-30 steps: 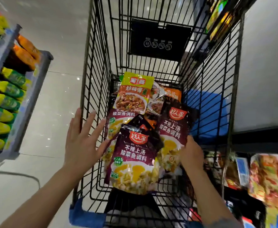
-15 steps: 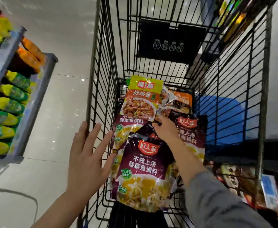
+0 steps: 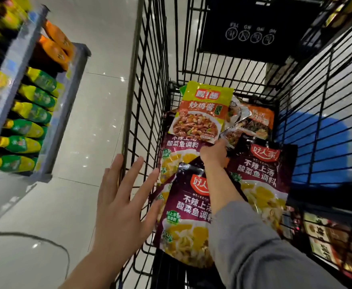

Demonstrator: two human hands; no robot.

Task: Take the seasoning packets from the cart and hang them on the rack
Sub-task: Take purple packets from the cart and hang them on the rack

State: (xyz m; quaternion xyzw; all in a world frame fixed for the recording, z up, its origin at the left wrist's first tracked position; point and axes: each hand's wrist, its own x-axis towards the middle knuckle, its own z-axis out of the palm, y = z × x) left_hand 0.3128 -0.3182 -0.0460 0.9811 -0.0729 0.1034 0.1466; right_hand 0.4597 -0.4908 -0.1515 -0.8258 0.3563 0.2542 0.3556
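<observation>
The black wire cart [image 3: 148, 113] holds several seasoning packets. A green-yellow packet [image 3: 202, 113] lies on top at the far end. Three purple packets lie nearer: one at the front [image 3: 183, 222], one on the right [image 3: 262, 178], one partly buried on the left [image 3: 177, 149]. My right hand [image 3: 213, 156] is deep in the cart, fingers closed at the green-yellow packet's lower right corner; the fingertips are hidden. My left hand [image 3: 120, 205] is spread open against the outside of the cart's left wall, holding nothing.
A shelf [image 3: 14, 84] on the left carries green-yellow and orange pouches. A black sign [image 3: 250, 34] hangs at the cart's far end. Packets on a rack [image 3: 325, 243] show through the cart's right wall, beside something blue [image 3: 321, 147]. A cable [image 3: 52, 245] lies on the tiled floor.
My right hand left the right purple packet and reached further in, up to the green-yellow packet's corner. The view moved closer to the cart. My left hand stayed open beside the cart wall.
</observation>
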